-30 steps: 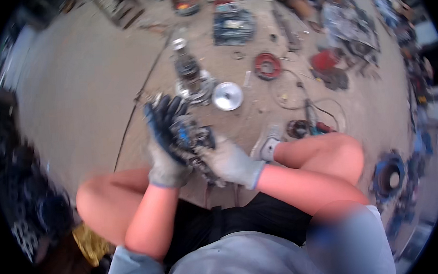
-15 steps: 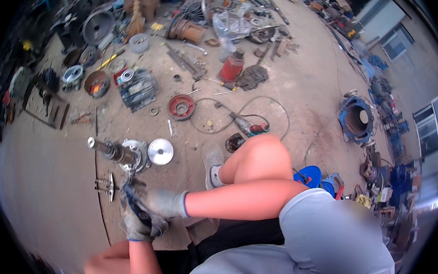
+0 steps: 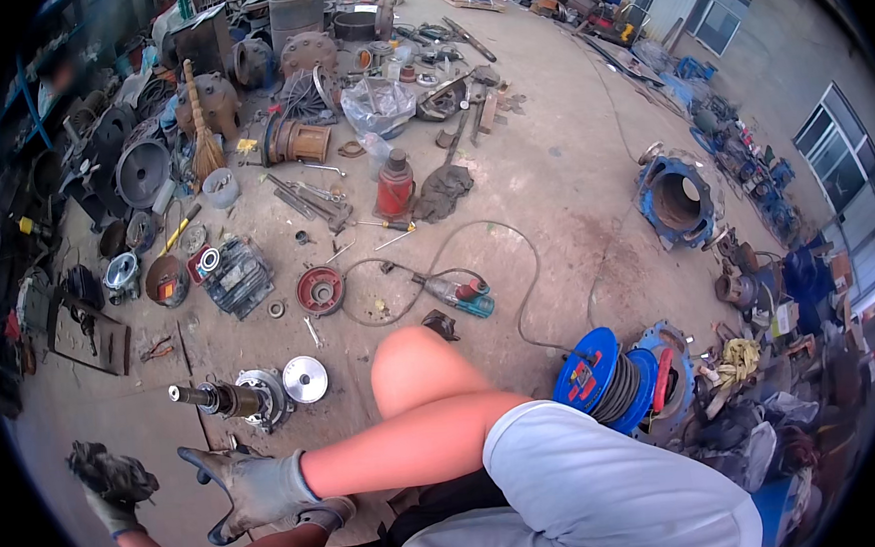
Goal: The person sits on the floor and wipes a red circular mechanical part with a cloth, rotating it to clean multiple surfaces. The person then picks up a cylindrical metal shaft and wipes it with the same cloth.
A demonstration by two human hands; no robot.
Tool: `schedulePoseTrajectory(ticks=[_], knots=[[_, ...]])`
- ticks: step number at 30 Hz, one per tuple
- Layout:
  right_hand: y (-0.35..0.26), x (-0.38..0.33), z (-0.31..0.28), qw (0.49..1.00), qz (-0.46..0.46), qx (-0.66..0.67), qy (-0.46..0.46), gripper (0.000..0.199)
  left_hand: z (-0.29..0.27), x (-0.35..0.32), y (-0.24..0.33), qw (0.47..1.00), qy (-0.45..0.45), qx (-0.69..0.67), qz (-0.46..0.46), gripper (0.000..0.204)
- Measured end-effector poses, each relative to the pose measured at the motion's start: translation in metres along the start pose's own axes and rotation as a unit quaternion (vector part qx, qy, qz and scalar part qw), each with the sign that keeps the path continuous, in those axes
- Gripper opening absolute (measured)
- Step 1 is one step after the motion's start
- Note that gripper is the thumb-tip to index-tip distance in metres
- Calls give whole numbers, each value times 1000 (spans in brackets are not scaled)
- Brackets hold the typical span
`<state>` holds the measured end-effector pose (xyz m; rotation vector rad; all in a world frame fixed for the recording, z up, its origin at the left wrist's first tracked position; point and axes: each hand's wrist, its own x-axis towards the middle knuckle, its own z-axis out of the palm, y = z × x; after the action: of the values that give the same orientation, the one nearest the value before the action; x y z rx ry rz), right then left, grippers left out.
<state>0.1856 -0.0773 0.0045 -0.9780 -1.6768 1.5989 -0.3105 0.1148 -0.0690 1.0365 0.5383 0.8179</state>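
Note:
My left hand [image 3: 114, 479], in a grey work glove with a blackened palm side, is raised at the lower left over the floor sheet [image 3: 45, 408]. Its dark fingers are loosely bent and apart; I make out no separate thing in them. To its right, my gloved right hand [image 3: 255, 485] is open, thumb and fingers spread, holding nothing. Just beyond it a metal shaft with a flanged hub [image 3: 235, 398] lies on the floor, a shiny round disc [image 3: 306, 379] beside it. Small metal near the hub is mostly hidden by my right hand.
Ahead lie an open-end wrench [image 3: 313, 331], a red ring-shaped housing [image 3: 319, 291], a finned motor housing [image 3: 237, 276] and a corded power tool [image 3: 461, 294]. A blue cable reel [image 3: 589, 370] stands right of my knee. A red bottle jack [image 3: 394, 188] and a blue flanged casing [image 3: 669, 204] stand farther off.
My hands, pressed together before, have come apart; the left has gone out to the left and the right has spread open. The view has tilted up, showing more of the far floor.

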Motion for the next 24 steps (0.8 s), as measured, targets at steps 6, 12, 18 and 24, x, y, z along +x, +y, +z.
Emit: schedulePoseTrajectory(ticks=[6, 12, 18, 24], knots=[[-2, 15, -11, 996, -8, -4, 87, 123, 192, 31, 11, 716, 551, 354, 241, 63], [42, 47, -26, 985, 110, 135, 18, 47, 360, 88, -80, 941, 197, 274, 29, 61], [110, 26, 2, 947, 83, 277, 142, 21, 362, 109, -143, 895, 168, 397, 115, 64], [113, 43, -17, 902, 213, 328, 183, 27, 319, 151, -156, 896, 127, 412, 110, 47]])
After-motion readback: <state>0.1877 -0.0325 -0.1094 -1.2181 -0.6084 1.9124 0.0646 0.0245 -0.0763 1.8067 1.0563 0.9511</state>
